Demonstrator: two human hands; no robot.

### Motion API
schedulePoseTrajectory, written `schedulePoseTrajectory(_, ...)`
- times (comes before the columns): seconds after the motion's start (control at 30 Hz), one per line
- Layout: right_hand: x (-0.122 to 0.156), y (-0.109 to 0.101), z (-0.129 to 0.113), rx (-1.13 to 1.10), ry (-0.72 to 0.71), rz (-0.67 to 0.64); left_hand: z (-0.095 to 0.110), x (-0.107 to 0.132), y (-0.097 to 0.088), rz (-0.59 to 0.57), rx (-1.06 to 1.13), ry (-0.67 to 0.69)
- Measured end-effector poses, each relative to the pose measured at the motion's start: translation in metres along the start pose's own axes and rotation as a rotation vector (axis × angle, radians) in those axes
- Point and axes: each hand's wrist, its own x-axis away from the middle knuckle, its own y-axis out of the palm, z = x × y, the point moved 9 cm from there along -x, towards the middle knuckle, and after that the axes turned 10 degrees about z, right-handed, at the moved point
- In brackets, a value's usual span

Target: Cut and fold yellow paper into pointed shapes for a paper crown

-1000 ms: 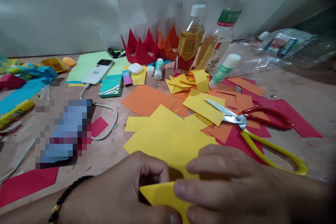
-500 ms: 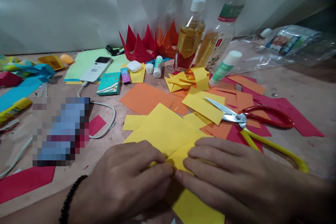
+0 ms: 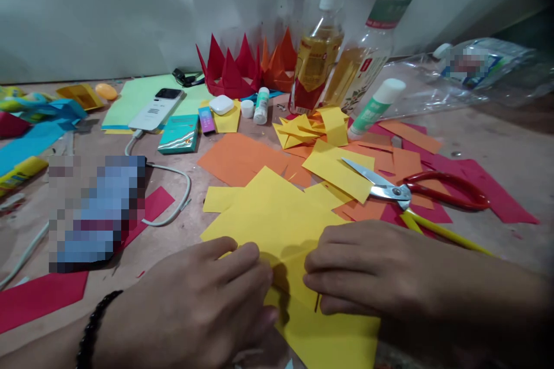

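Observation:
Yellow paper (image 3: 277, 207) lies in front of me, its far corner pointing away and its lower part running down past the bottom of the view. My left hand (image 3: 208, 288), with a black bead bracelet on the wrist, has curled fingers at the paper's left side, the thumb tucked below. On the other side, my right hand (image 3: 359, 271) grips the paper with bent fingers pressed together. Bare yellow surface shows between the two hands. Scissors (image 3: 402, 193) with one red and one yellow handle lie half open beyond my right hand.
Orange paper (image 3: 242, 158) and red scraps surround the work. Glue stick (image 3: 376, 106), drink bottle (image 3: 315, 57) and a second, leaning bottle (image 3: 367, 57) stand behind. A red paper crown (image 3: 231, 78) sits at the wall. A phone (image 3: 104, 207) and its white cable lie left.
My hands have moved apart from nearly touching over the paper's middle. My right hand's fingers, earlier stretched flat, are now curled in. The view has shifted slightly.

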Motion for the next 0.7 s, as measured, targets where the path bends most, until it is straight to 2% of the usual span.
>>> schedulePoseTrajectory(0.1, 0.002, 0.002, 0.0, -0.01, 0.033, 0.008, -0.003, -0.002, -0.002, 0.015, 0.026, -0.017)
schedulePoseTrajectory(0.27, 0.002, 0.004, -0.002, -0.006, 0.065, 0.011, 0.002, 0.001, 0.008, -0.08, 0.049, 0.013)
schedulePoseTrajectory(0.37, 0.0, 0.006, -0.001, -0.006, 0.071, 0.014, 0.002, 0.001, 0.01, -0.063, 0.074, -0.021)
schedulePoseTrajectory(0.47, -0.003, 0.007, 0.005, 0.049, 0.105, 0.089, 0.0, 0.001, 0.01, 0.019, 0.107, -0.098)
schedulePoseTrajectory(0.57, -0.003, 0.005, 0.016, 0.105, 0.209, 0.211, -0.006, 0.004, 0.017, 0.035, 0.186, -0.208)
schedulePoseTrajectory(0.7, 0.002, 0.011, 0.029, 0.059, 0.347, 0.218, -0.021, 0.012, 0.027, 0.047, 0.28, -0.406)
